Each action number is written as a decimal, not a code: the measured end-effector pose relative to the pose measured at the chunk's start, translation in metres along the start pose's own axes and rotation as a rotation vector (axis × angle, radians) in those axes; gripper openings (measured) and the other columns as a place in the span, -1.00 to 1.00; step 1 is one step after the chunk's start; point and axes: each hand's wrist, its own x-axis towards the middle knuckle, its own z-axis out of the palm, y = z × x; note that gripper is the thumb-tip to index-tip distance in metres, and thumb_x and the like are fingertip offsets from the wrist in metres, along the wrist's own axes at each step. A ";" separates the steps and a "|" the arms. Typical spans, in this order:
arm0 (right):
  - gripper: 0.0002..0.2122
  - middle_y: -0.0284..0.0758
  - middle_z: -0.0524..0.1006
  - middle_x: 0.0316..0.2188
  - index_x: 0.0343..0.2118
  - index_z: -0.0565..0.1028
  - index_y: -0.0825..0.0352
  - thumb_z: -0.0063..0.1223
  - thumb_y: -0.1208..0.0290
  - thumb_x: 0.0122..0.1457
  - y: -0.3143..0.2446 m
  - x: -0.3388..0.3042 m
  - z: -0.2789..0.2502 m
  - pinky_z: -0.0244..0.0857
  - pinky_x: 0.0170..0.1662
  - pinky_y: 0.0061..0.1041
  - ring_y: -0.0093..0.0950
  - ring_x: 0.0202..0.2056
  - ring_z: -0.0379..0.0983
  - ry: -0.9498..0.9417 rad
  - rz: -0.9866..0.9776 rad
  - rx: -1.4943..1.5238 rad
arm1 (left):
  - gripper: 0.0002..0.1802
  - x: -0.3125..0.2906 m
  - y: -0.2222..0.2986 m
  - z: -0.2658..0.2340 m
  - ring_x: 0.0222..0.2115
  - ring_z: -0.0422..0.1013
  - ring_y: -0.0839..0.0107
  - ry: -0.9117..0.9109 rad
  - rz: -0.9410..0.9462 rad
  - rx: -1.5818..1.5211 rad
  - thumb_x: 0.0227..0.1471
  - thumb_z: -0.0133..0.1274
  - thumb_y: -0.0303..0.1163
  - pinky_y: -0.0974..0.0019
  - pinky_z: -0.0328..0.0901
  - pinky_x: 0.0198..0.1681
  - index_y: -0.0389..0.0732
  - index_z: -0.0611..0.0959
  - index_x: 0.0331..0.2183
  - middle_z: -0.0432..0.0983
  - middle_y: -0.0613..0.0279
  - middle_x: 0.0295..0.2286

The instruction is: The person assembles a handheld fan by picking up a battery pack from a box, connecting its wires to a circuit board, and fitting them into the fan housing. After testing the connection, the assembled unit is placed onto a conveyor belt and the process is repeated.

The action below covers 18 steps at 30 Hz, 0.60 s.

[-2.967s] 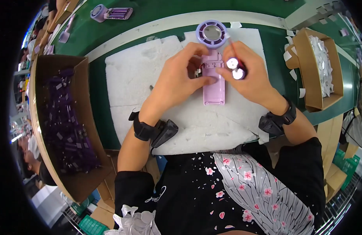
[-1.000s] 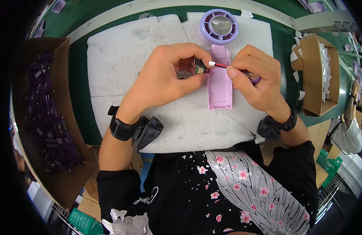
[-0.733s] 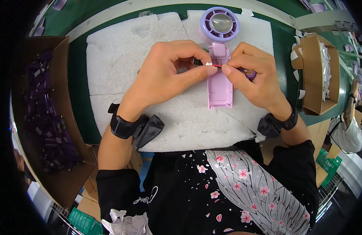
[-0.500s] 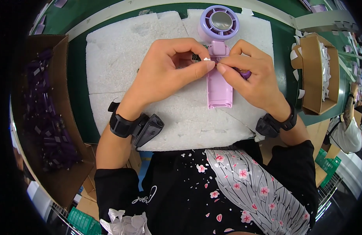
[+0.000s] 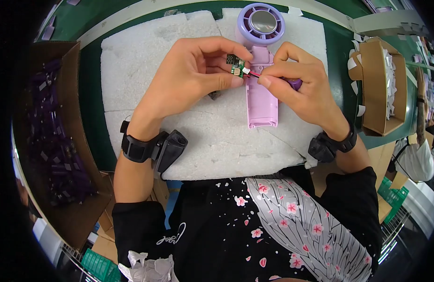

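At the left, purple parts (image 5: 55, 136) are being held in a brown box (image 5: 73, 89). Further right, a small green circuit board (image 5: 237, 67) is being pinched between the thumb and fingers of the left hand (image 5: 184, 77). At the board's right side, a white plug (image 5: 246, 71) is being held close; whether it is seated cannot be told. Between the hands, an open pink handle (image 5: 262, 105) is being supported by white foam (image 5: 212, 141), its round fan head (image 5: 263, 22) lying beyond. Red and black wires (image 5: 255, 74) are being gripped by the narrowed right hand (image 5: 301, 87), a purple piece (image 5: 294, 84) being partly covered by its fingers.
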 end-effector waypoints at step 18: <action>-0.93 -0.38 0.33 -0.54 -0.47 0.59 0.40 0.17 0.54 -0.04 -0.002 0.001 0.002 0.07 -0.50 -0.62 -0.61 -0.54 0.24 -0.012 0.036 -0.008 | -0.68 0.001 -0.005 0.002 -0.34 0.44 0.57 0.040 0.130 -0.023 -0.17 0.18 -0.71 0.49 0.37 -0.17 -0.27 0.58 -0.28 0.51 0.33 -0.35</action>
